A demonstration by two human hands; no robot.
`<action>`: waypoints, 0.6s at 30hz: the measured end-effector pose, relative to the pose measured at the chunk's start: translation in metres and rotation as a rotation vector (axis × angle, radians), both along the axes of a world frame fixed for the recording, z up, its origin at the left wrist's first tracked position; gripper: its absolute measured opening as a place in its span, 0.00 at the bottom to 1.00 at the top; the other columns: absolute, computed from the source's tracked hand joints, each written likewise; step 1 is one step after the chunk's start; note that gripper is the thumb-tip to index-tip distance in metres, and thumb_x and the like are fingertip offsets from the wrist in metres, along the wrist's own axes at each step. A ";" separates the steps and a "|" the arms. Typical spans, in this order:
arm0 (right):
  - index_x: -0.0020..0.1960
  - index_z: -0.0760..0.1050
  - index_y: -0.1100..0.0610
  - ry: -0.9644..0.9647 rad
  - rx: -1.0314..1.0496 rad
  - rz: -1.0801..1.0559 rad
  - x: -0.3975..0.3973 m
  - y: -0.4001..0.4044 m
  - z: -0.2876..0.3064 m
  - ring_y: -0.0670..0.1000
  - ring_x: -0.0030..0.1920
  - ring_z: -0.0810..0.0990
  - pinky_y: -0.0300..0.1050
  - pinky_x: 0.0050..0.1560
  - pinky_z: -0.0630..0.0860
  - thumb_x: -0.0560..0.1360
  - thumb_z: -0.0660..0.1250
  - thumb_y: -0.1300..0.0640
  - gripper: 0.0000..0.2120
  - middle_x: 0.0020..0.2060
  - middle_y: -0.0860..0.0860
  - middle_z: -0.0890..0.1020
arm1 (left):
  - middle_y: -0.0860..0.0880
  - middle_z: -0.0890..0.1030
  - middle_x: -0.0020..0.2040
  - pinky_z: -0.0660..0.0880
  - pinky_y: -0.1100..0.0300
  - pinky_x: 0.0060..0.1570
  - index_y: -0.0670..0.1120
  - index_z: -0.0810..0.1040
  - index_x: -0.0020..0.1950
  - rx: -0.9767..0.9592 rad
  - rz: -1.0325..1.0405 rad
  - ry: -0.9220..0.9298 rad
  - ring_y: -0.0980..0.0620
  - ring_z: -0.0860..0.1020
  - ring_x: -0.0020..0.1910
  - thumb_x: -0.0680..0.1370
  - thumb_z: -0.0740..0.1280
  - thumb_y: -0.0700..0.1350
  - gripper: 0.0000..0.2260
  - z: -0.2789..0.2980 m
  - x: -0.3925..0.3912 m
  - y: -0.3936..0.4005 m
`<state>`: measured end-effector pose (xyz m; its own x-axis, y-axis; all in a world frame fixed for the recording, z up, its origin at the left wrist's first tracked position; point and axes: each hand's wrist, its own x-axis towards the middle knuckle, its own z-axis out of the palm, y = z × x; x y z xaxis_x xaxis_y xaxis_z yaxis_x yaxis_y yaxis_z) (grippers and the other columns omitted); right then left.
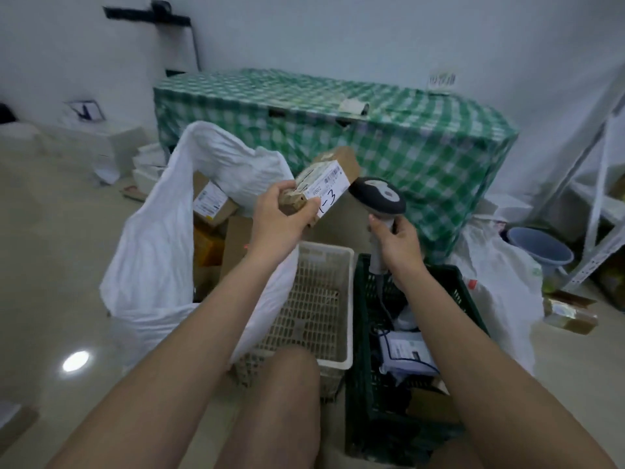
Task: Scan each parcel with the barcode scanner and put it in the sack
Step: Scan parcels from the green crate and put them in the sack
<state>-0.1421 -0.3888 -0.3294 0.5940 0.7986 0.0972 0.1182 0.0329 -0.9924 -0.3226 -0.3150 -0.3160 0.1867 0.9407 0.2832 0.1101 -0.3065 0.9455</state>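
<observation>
Head view. Your left hand (277,218) holds a small cardboard parcel (324,184) raised above the white sack (159,238); the grip is closed round the parcel's near end, thumb on the edge of the white shipping label (329,192), which faces up and bears a barcode and a handwritten mark. Your right hand (395,245) grips the pale handle of the barcode scanner (378,198), fingers wrapped round it, the dark scanner head tilted toward the parcel and just beside its right end. Whether scanner and parcel touch cannot be told.

The sack stands open on the floor to your left, with several brown boxes (213,204) visible inside its mouth. Directly below your hands sits a cream slotted basket (321,299), touching the sack's right side. To its right stands a dark green crate (368,350) holding a grey bagged parcel (406,353) and dark items too blurred to name. Behind these stands a large block draped in green checked cloth (338,123). A blue bucket (537,248) and a second white bag (497,286) lie to the far right.
</observation>
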 end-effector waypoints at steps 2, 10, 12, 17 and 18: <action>0.66 0.72 0.58 -0.030 -0.007 0.028 -0.019 0.015 0.013 0.53 0.59 0.78 0.53 0.62 0.74 0.78 0.67 0.54 0.18 0.59 0.53 0.80 | 0.49 0.74 0.63 0.77 0.54 0.56 0.55 0.73 0.60 0.011 0.099 0.008 0.53 0.78 0.56 0.68 0.73 0.58 0.23 0.007 -0.029 0.015; 0.66 0.72 0.57 -0.027 -0.020 0.057 -0.052 0.048 0.020 0.52 0.57 0.76 0.47 0.56 0.72 0.78 0.66 0.53 0.18 0.54 0.50 0.78 | 0.41 0.56 0.76 0.59 0.48 0.71 0.49 0.58 0.77 -0.156 0.146 0.700 0.40 0.60 0.73 0.74 0.68 0.60 0.36 -0.041 -0.114 0.092; 0.66 0.72 0.58 -0.005 -0.055 0.060 -0.049 0.044 0.011 0.53 0.57 0.77 0.47 0.54 0.71 0.78 0.66 0.53 0.19 0.55 0.51 0.78 | 0.40 0.45 0.79 0.45 0.45 0.74 0.49 0.48 0.80 -0.197 0.081 0.922 0.39 0.43 0.77 0.76 0.64 0.62 0.40 -0.051 -0.114 0.097; 0.66 0.72 0.58 -0.011 -0.176 0.086 -0.014 0.021 -0.020 0.55 0.55 0.77 0.49 0.53 0.73 0.78 0.67 0.52 0.19 0.57 0.54 0.79 | 0.44 0.54 0.78 0.54 0.48 0.74 0.47 0.58 0.78 0.017 -0.026 0.656 0.43 0.51 0.77 0.79 0.64 0.48 0.29 -0.034 -0.074 0.091; 0.67 0.72 0.58 -0.010 -0.202 0.085 -0.005 0.016 -0.027 0.56 0.57 0.77 0.51 0.54 0.73 0.78 0.66 0.52 0.20 0.59 0.54 0.79 | 0.45 0.59 0.76 0.58 0.49 0.73 0.46 0.62 0.76 0.069 -0.037 0.590 0.45 0.57 0.75 0.79 0.64 0.46 0.26 -0.030 -0.063 0.085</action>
